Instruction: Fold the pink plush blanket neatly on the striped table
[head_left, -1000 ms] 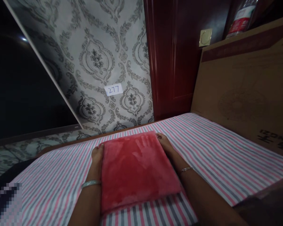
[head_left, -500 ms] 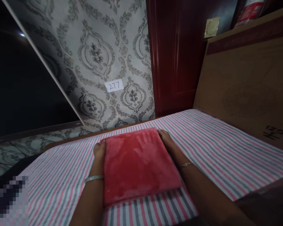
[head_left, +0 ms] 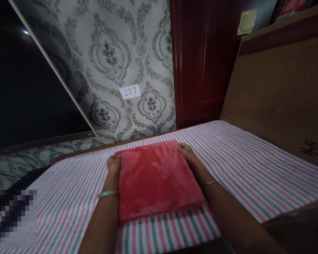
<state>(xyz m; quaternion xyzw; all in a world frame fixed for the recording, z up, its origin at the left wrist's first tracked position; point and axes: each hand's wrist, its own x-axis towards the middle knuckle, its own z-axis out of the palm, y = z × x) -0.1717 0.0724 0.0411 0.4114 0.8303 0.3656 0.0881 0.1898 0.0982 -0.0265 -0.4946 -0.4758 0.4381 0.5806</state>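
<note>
A flat, square red plush cushion (head_left: 159,180) lies on a pink, grey and white striped cloth (head_left: 243,165). Paler brushed marks show in its pile, one shaped like a handprint near the far right. My left hand (head_left: 113,164) pinches the far left corner, thumb on top and the other fingers mostly hidden at the side. At the far right corner my right hand (head_left: 184,151) is closed on the edge, its thumb over the top. A pale bangle (head_left: 108,193) circles the left wrist, and a thin bracelet (head_left: 211,182) the right.
A large dark screen (head_left: 34,91) leans at the left. Patterned wallpaper (head_left: 108,56) with a paper label "277" (head_left: 130,91) stands behind the table. Right of it are a dark red door panel (head_left: 198,67) and a big cardboard box (head_left: 278,91).
The view has shifted slightly. My right thumb now shows on top of the cushion's far right corner. Both hands keep their hold, and the cushion has barely moved on the cloth.
</note>
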